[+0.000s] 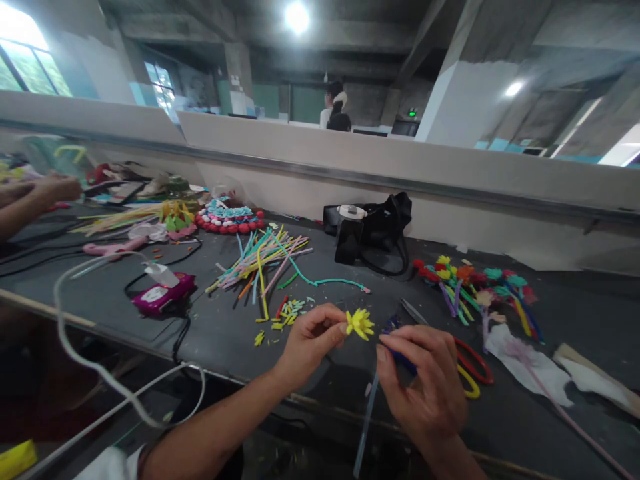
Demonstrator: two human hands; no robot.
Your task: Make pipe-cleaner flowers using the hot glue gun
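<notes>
My left hand [317,340] pinches a small yellow flower [360,324] with pointed petals, holding it above the dark table. Just right of the flower is my right hand [425,380], thumb and forefinger drawn together; whatever lies between the tips is too small to make out. A dark blue object [400,352] shows partly behind my right fingers, and a clear stick [367,423] slants down below them. Scissors [469,370] with red and yellow handles lie behind the right hand. Short yellow and pale green cut pieces [287,313] are scattered left of the flower.
Fuzzy coloured stems [265,257] are heaped behind my left hand. A magenta device [164,293] with a white plug and cables is on the left. At the back stands a black bag [385,223]. Colourful flowers [475,287] lie right. Another person's hands [57,189] work far left.
</notes>
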